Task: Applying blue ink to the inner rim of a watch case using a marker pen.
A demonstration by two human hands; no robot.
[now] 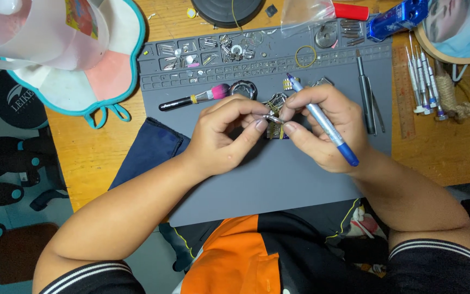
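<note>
Pinching a small metal part (272, 117) together, left hand (225, 136) and pen-holding right hand (322, 128) crowd a brush (194, 98).

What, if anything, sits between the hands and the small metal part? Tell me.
Nothing visible does. The left hand and right hand both pinch the small metal part directly at their fingertips, above the grey mat. The right hand also holds a blue-tipped tool.

We see bright, even overhead light on the grey work mat (278, 185), soft short shadows under our hands, sharp centre, slight wide-angle bending beyond the mat's corners.
</note>
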